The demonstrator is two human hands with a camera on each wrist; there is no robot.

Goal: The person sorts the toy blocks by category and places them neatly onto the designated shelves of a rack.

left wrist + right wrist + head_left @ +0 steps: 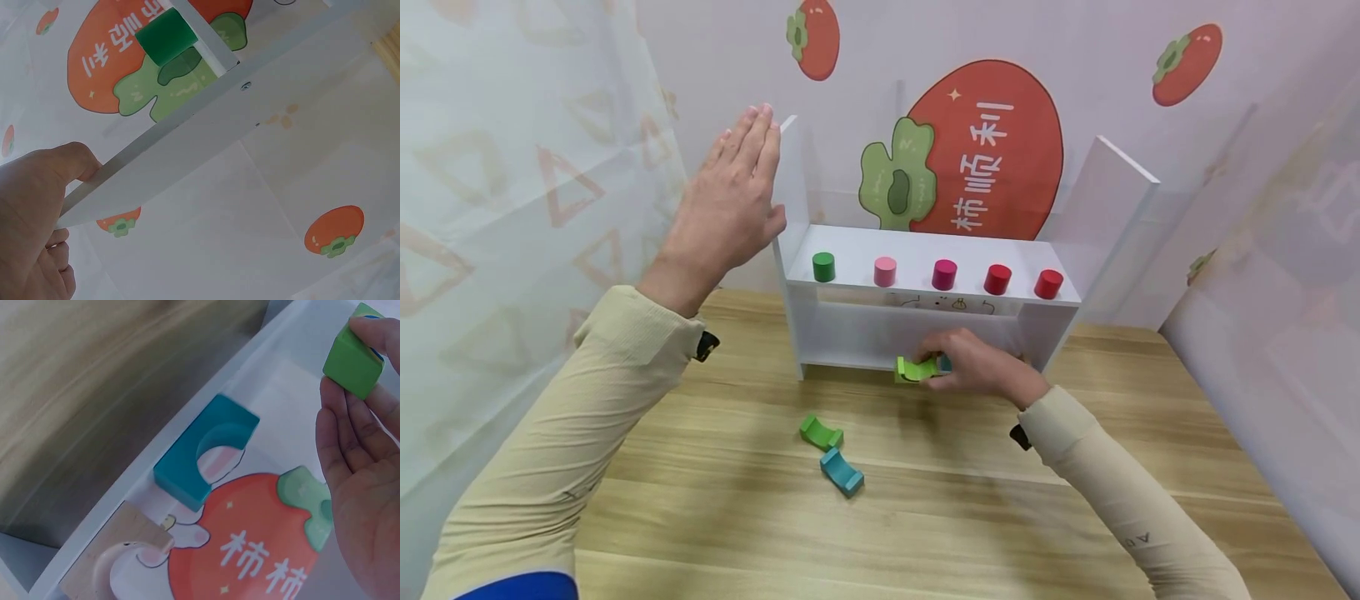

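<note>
My left hand point(730, 196) grips the upright left side panel point(144, 169) of a white shelf, thumb on one face and fingers on the other. Low at the shelf's front, my right hand point(973, 362) pinches a light green arch block point(353, 362) between thumb and fingers. Beside it, a teal arch block point(200, 447) and a bare wood arch block point(119, 550) sit on the lower board; my right hand mostly covers them in the head view. On the table lie a green arch block point(822, 433) and a blue arch block point(842, 472), end to end.
Along the upper board point(850, 242) stands a row of short cylinders: a green one point(823, 267), a pink one point(885, 272), a magenta one point(944, 275) and red ones point(997, 279). The right side panel point(1105, 208) rises opposite. Patterned cloth walls surround the wooden table point(925, 533).
</note>
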